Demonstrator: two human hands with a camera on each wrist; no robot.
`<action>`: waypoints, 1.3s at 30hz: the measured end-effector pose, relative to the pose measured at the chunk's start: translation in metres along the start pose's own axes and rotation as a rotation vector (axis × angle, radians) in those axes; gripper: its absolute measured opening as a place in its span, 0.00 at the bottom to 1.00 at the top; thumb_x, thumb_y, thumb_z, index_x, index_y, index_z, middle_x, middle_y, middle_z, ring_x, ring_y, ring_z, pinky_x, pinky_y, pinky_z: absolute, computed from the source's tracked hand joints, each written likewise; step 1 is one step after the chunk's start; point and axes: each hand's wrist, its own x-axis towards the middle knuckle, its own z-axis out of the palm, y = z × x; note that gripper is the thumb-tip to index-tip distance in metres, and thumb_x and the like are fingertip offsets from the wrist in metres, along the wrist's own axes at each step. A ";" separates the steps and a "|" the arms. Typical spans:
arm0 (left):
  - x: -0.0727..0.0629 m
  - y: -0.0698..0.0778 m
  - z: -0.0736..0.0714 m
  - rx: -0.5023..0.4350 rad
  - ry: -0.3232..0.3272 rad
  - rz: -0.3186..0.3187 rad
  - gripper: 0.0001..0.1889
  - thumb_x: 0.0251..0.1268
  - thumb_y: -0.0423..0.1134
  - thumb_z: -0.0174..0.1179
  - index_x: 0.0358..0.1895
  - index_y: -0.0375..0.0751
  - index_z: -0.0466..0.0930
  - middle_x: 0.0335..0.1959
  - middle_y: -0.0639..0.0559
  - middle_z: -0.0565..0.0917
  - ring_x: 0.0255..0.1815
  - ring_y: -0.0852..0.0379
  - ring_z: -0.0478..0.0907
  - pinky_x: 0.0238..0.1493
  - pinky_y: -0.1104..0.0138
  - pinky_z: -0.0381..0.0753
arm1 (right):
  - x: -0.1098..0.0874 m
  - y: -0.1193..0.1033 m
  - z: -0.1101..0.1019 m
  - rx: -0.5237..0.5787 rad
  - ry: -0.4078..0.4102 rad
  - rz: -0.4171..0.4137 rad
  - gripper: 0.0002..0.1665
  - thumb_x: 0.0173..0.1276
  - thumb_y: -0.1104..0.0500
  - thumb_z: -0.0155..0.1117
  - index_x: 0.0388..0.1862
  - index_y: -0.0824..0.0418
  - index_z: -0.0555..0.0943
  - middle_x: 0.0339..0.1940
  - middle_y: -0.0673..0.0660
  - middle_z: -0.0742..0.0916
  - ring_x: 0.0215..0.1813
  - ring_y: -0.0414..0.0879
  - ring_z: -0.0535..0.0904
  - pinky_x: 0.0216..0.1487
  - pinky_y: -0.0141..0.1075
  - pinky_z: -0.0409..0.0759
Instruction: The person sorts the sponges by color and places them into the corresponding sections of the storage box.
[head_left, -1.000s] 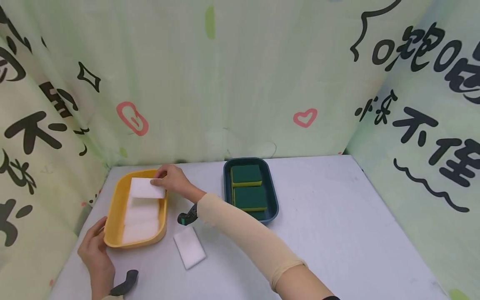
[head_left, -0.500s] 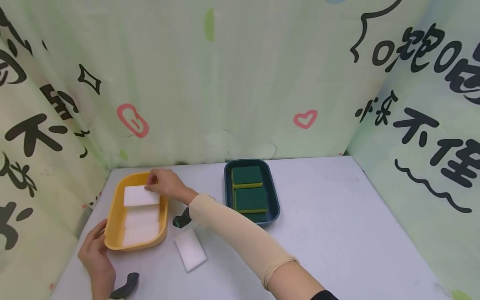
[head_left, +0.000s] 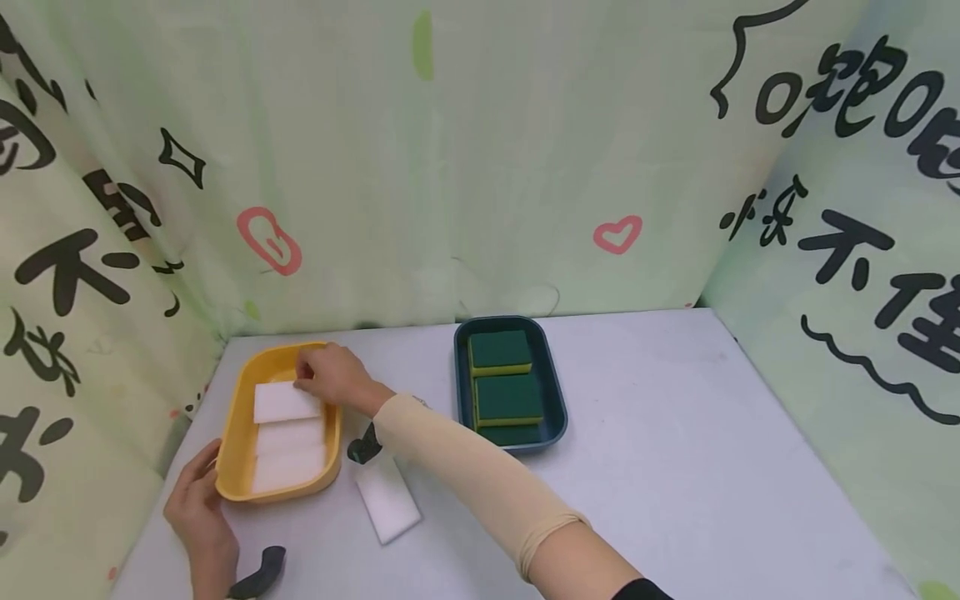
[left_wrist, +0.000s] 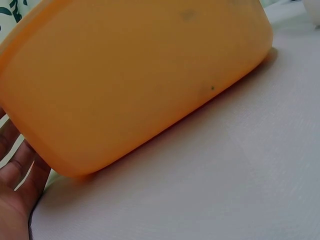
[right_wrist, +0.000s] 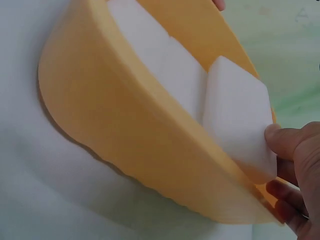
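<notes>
My right hand (head_left: 330,377) pinches a white sponge block (head_left: 285,402) at its right end, thumb on the face and fingers behind. The block is inside the yellow tray (head_left: 238,417), tilted in the right wrist view. Nearer in the same tray lie more white sponge blocks (head_left: 288,471), side by side. At the tray's near left corner, my left hand (head_left: 198,508) rests its fingers against the outer wall. The left wrist view shows these fingers (left_wrist: 22,167) fairly straight beside the orange-looking wall, partly hidden by it.
One loose white sponge (head_left: 388,500) lies on the white table (head_left: 675,467) under the right wrist. Further right stands a dark blue tray (head_left: 555,408) with green and yellow scouring sponges (head_left: 508,398). A printed curtain (head_left: 450,167) encloses the table's back and sides.
The pinched white sponge has moved left and down into the far part of the yellow tray with my right hand. My left hand stays at the tray's corner.
</notes>
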 end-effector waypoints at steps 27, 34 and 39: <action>0.000 0.000 0.000 0.012 -0.018 0.041 0.21 0.74 0.26 0.45 0.61 0.28 0.83 0.49 0.58 0.90 0.53 0.60 0.83 0.47 0.81 0.83 | -0.003 -0.006 0.016 -0.464 -0.067 -0.084 0.20 0.85 0.44 0.49 0.68 0.44 0.78 0.61 0.43 0.87 0.62 0.44 0.76 0.63 0.35 0.75; -0.002 0.001 0.001 0.020 -0.010 0.039 0.21 0.74 0.26 0.45 0.61 0.28 0.83 0.49 0.59 0.91 0.53 0.61 0.83 0.46 0.81 0.84 | -0.017 -0.008 0.009 -0.473 -0.048 -0.075 0.19 0.84 0.43 0.50 0.66 0.43 0.79 0.58 0.44 0.84 0.58 0.42 0.75 0.61 0.35 0.77; -0.002 0.001 0.001 0.034 -0.007 0.019 0.21 0.74 0.28 0.46 0.62 0.29 0.82 0.50 0.59 0.90 0.55 0.61 0.82 0.49 0.82 0.83 | -0.032 -0.010 0.001 -0.412 -0.003 -0.081 0.15 0.82 0.44 0.55 0.60 0.44 0.82 0.52 0.44 0.84 0.55 0.42 0.77 0.52 0.34 0.76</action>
